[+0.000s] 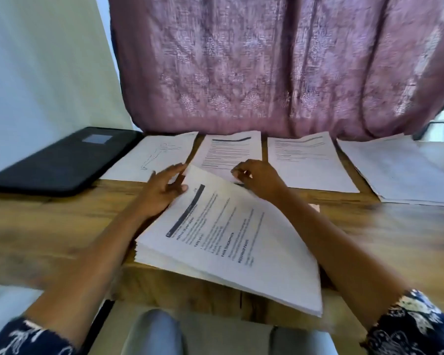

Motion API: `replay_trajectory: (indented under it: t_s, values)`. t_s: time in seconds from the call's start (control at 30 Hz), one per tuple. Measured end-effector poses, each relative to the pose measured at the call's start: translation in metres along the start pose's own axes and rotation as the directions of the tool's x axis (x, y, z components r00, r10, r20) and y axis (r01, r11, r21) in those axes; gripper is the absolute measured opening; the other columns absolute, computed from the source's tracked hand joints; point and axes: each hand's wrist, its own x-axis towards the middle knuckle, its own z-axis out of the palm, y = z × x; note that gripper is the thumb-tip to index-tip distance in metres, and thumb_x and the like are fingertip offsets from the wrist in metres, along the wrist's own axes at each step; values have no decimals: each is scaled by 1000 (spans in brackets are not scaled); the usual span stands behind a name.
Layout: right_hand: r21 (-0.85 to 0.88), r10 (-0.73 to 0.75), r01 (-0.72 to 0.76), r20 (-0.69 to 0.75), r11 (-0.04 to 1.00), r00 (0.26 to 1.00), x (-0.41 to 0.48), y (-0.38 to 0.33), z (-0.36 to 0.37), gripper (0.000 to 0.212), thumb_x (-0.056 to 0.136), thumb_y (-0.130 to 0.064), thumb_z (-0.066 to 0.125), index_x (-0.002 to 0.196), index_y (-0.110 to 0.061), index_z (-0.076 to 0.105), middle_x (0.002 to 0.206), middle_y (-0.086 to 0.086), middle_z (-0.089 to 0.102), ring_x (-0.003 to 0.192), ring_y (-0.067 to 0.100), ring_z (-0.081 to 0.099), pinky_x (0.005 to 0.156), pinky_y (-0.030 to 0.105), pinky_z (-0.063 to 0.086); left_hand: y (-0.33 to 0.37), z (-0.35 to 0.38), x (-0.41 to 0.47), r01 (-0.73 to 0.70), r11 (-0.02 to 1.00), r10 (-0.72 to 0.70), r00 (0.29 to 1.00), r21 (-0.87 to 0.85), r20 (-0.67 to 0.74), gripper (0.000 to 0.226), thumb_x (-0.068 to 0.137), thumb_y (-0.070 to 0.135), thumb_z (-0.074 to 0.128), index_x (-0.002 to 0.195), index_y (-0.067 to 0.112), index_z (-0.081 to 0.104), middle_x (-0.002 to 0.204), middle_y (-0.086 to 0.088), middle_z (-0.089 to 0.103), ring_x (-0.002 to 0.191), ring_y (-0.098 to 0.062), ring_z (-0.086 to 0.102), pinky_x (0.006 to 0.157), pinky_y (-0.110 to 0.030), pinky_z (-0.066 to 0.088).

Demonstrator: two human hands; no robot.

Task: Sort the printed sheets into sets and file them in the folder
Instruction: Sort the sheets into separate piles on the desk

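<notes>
Left hand (pixel 162 193), fingers straight, is touching the sheet stack (pixel 228 242) at ten o'clock. Right hand (pixel 260 179) is curling at twelve, grip unclear.

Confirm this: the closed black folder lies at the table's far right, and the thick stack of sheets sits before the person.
One error: the head view shows the closed black folder at the table's far left, not right. The thick stack of sheets does sit before the person.
</notes>
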Motion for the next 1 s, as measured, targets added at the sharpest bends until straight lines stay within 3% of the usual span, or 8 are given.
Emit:
replay_trajectory:
  t_s: [0.13, 0.3, 0.53, 0.6, 0.67, 0.8, 0.9, 1.0]
  values:
    - [27, 44, -47, 119, 999, 992, -6, -10, 10, 34, 90, -40, 61, 116, -19, 66, 118, 0, 64, 102, 14, 57, 91, 29, 46, -17, 8, 4, -82, 986, 63, 989, 148, 133, 66, 91, 53, 50, 149, 26, 32, 152, 3, 38, 140, -16, 35, 119, -42, 1]
    - [136, 101, -113, 88, 984, 991, -9, -6, 14, 27, 82, -32, 73, 105, -21, 65, 105, -6, 63, 92, 8, 56, 68, 5, 36, -17, 11, 4, -90, 980, 68, 990, 179, 125, 60, 96, 41, 50, 150, 27, 28, 150, 4, 40, 139, -14, 37, 120, -42, 6]
    - [214, 107, -110, 25, 971, 994, -7, -3, 19, 16, 79, -27, 76, 73, -26, 61, 103, -2, 67, 97, 14, 59, 76, 14, 41, -13, 8, 1, -30, 995, 20, 994, 91, 109, 49, 99, 38, 47, 147, 32, 33, 141, 9, 52, 135, -15, 42, 119, -35, 3]
    - [113, 53, -58, 46, 992, 998, -6, 1, 19, 8, 84, -30, 71, 83, -22, 68, 112, -2, 67, 105, 16, 56, 83, 23, 41, -10, 7, -2, -2, 999, -2, 992, 36, 122, 47, 99, 39, 46, 145, 34, 35, 139, 13, 53, 136, -11, 40, 117, -29, 1]
    - [53, 27, -30, 51, 998, 998, -6, 4, 17, 22, 88, -30, 66, 100, -13, 73, 119, 0, 66, 111, 17, 54, 89, 26, 40, -9, 5, -3, 26, 999, -22, 990, -22, 138, 47, 99, 42, 44, 145, 35, 36, 141, 13, 50, 137, -10, 37, 116, -28, 1]
    - [186, 1, 27, -150, 982, 989, -12, 7, 1, 24, 86, -24, 69, 104, -10, 74, 117, 1, 68, 106, 13, 61, 93, 18, 42, -3, -4, -4, 139, 977, -127, 989, -165, 76, 51, 93, 67, 28, 140, 50, 37, 149, 19, 34, 138, -12, 30, 116, -41, 21]
    - [258, 121, -39, -311, 965, 943, -9, 13, -18, 20, 86, -20, 69, 102, -9, 74, 100, -3, 70, 88, 8, 60, 76, 1, 38, 2, -12, 1, 171, 930, -189, 982, -325, -25, 55, 92, 72, 20, 140, 53, 36, 153, 20, 30, 142, -13, 28, 116, -48, 20]
    - [357, 342, -202, -388, 912, 856, 11, 30, -36, 18, 89, -25, 66, 95, -10, 75, 85, -3, 67, 80, 15, 59, 76, 24, 44, 8, -19, 23, 197, 892, -278, 949, -406, -148, 50, 95, 64, 30, 141, 44, 40, 150, 14, 39, 138, -14, 35, 114, -46, 23]
